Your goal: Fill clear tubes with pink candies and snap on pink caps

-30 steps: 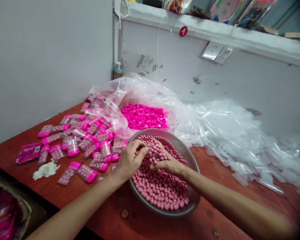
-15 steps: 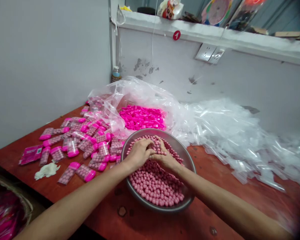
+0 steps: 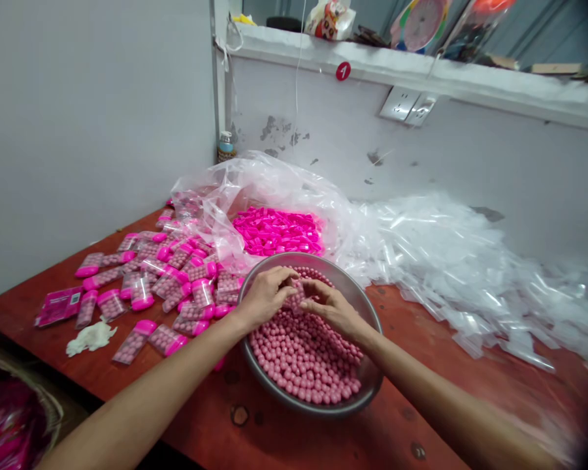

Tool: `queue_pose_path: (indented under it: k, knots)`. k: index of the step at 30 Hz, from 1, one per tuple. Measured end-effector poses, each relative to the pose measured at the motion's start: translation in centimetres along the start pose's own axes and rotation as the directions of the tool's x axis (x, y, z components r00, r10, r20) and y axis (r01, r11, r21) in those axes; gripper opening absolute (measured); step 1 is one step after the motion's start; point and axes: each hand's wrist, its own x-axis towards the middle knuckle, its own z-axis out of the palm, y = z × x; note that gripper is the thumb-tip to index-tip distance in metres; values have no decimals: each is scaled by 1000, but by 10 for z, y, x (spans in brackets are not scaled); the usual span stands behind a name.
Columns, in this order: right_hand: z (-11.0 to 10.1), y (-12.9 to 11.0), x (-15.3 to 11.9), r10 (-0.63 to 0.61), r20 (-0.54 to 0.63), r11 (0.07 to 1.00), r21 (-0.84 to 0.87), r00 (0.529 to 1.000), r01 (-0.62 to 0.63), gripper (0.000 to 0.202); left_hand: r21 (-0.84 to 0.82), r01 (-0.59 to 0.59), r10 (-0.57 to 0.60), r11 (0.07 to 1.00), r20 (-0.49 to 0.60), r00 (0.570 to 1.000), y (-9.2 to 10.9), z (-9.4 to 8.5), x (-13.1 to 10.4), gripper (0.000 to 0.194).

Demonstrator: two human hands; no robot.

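A round metal bowl (image 3: 372,320) of pink beads (image 3: 304,372) stands on the table under both hands. Over the beads, my left hand (image 3: 267,297) is closed around a small clear container (image 3: 296,299) filled with pink beads. Just to its right is my right hand (image 3: 336,312), fingers bent and thumb apart from them. Its fingertips are close to the container's side; whether they touch it I cannot tell.
Filled containers with pink caps (image 3: 176,281) lie left of the bowl. Behind it, a plastic bag (image 3: 274,173) holds loose pink caps (image 3: 279,232). Clear empty containers (image 3: 445,254) pile up on the right. A pink packet (image 3: 57,307) and white scrap (image 3: 91,337) lie at left.
My right hand has drawn back a little to the right and its fingers have spread from around the container. My left hand still holds it, shifted slightly left.
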Motion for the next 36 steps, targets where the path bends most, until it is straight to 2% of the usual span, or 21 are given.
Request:
queue_pose_path:
  k: [2, 4, 6, 7, 9, 11, 13, 15, 17, 19, 23, 26, 30, 32, 34, 36]
  knots:
    - [0, -6, -3, 40, 55, 989, 142, 998, -47, 28, -141, 43, -48, 989, -36, 998, 1, 0, -2, 23]
    - [4, -10, -5, 55, 26, 971, 231, 998, -59, 22, -315, 134, -152, 940, -34, 988, 1, 0, -5, 30]
    - [10, -13, -6, 50, -26, 959, 280, 998, -41, 19, -450, 229, -248, 863, 17, 969, 1, -1, -8, 37]
    - [14, -14, -6, 42, -46, 956, 293, 998, -27, 19, -473, 256, -264, 843, 50, 963, 2, -2, -10, 37]
    - [19, -15, -7, 18, -79, 959, 283, 997, 6, 18, -439, 252, -230, 862, 103, 968, 4, -4, -13, 28]
    - [20, -17, -7, -23, -102, 977, 210, 994, 44, 18, -382, 203, -166, 902, 128, 978, 6, -6, -15, 20]
    - [15, -20, -8, -85, -100, 994, 63, 991, 91, 23, -365, 168, -125, 916, 138, 983, 6, -7, -16, 20]
    - [5, -25, -8, -178, -31, 978, -120, 984, 173, 35, -372, 167, -117, 913, 153, 981, 3, -7, -15, 24]
    - [-5, -31, -8, -273, 99, 913, -286, 957, 290, 43, -384, 190, -124, 904, 191, 974, 1, -7, -15, 27]
    - [-12, -37, -7, -331, 226, 826, -400, 916, 397, 40, -399, 218, -133, 891, 228, 964, 0, -6, -15, 29]
    - [-16, -41, -3, -381, 305, 716, -500, 873, 487, 25, -407, 242, -144, 881, 257, 956, 2, -6, -15, 29]
    - [-15, -36, -2, -359, 300, 711, -525, 884, 467, 15, -371, 225, -142, 901, 237, 961, 1, -6, -15, 26]
    - [-16, -32, -8, -237, 203, 811, -497, 950, 309, 11, -308, 196, -138, 931, 200, 970, -1, -6, -16, 23]
    - [-18, -34, -13, -183, 198, 844, -470, 963, 258, 12, -287, 212, -170, 934, 163, 972, -2, -6, -17, 22]
    - [-22, -37, -16, -132, 245, 857, -458, 961, 234, 14, -317, 260, -234, 912, 118, 965, -2, -5, -18, 23]
    - [-29, -40, -13, -93, 255, 861, -465, 962, 206, 17, -425, 339, -318, 839, 123, 940, -1, -5, -18, 28]
